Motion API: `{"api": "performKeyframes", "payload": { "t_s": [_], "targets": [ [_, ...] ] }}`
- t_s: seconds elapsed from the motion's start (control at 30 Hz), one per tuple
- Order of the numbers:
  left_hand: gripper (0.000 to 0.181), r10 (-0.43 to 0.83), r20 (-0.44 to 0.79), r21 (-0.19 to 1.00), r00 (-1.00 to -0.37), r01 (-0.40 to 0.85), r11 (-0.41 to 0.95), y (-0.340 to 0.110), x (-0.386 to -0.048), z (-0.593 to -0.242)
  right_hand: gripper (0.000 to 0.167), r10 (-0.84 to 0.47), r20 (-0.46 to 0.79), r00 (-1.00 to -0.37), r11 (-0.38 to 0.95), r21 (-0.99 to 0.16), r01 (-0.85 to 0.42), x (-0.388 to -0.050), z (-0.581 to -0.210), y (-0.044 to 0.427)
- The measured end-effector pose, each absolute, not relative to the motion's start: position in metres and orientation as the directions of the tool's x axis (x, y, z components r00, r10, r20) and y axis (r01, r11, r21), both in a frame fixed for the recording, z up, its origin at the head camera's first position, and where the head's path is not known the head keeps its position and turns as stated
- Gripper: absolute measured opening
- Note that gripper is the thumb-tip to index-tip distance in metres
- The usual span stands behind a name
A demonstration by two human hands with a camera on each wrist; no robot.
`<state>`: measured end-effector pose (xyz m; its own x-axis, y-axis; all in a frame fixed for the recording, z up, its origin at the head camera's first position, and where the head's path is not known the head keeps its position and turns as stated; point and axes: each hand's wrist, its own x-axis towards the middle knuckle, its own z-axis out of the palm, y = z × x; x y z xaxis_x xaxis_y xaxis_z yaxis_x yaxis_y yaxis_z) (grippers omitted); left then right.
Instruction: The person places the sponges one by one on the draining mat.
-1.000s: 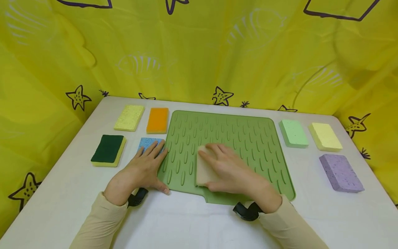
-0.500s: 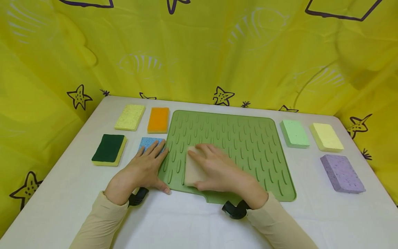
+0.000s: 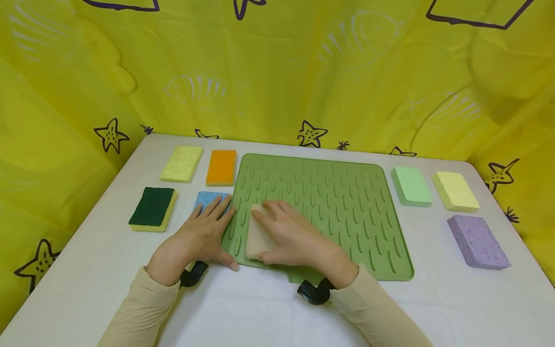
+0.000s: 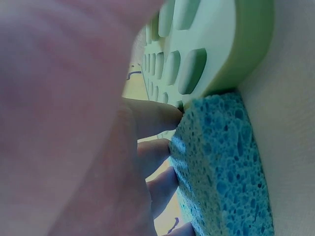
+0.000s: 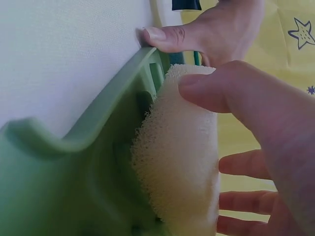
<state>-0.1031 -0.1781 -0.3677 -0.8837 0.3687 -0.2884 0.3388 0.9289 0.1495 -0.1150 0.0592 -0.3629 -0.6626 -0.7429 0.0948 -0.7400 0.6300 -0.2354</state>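
Note:
A beige sponge (image 3: 257,241) lies on the left part of the green mat (image 3: 338,221), its long side pointing away from me. My right hand (image 3: 288,236) grips it from above, thumb at its near end and fingers over the top towards its far end. In the right wrist view, the thumb touches the end of the beige sponge (image 5: 182,152). My left hand (image 3: 197,238) is spread flat, fingertips on the blue sponge (image 3: 210,197) and thumb by the mat's near left corner. Fingertips touch the blue sponge (image 4: 226,162) beside the mat in the left wrist view.
Left of the mat lie a pale yellow sponge (image 3: 182,164), an orange one (image 3: 221,167) and a dark green-topped one (image 3: 152,207). To its right are mint (image 3: 411,185), cream (image 3: 455,189) and purple (image 3: 478,239) sponges. A yellow curtain (image 3: 269,72) hangs behind the table.
My right hand and the beige sponge have moved left across the mat, from near its middle towards my left hand. The left hand has stayed in place.

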Motion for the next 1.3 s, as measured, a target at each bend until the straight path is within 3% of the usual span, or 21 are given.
{"api": "performKeyframes", "payload": {
  "t_s": [0.6, 0.9, 1.3],
  "targets": [
    [0.134, 0.381, -0.281, 0.155, -0.881, 0.35, 0.924, -0.176, -0.103, -0.367, 0.083, -0.729, 0.092, -0.679, 0.649, -0.225, -0.727, -0.117, -0.362, 0.038],
    [0.134, 0.375, -0.291, 0.145, -0.88, 0.347, 0.927, -0.177, -0.102, -0.365, 0.085, -0.73, 0.019, -0.683, 0.661, -0.233, -0.713, -0.117, -0.368, 0.029],
    [0.133, 0.38, -0.288, 0.152, -0.879, 0.35, 0.924, -0.177, -0.102, -0.366, 0.088, -0.721, 0.042, -0.691, 0.658, -0.27, -0.703, -0.112, -0.373, 0.031]
  ]
}}
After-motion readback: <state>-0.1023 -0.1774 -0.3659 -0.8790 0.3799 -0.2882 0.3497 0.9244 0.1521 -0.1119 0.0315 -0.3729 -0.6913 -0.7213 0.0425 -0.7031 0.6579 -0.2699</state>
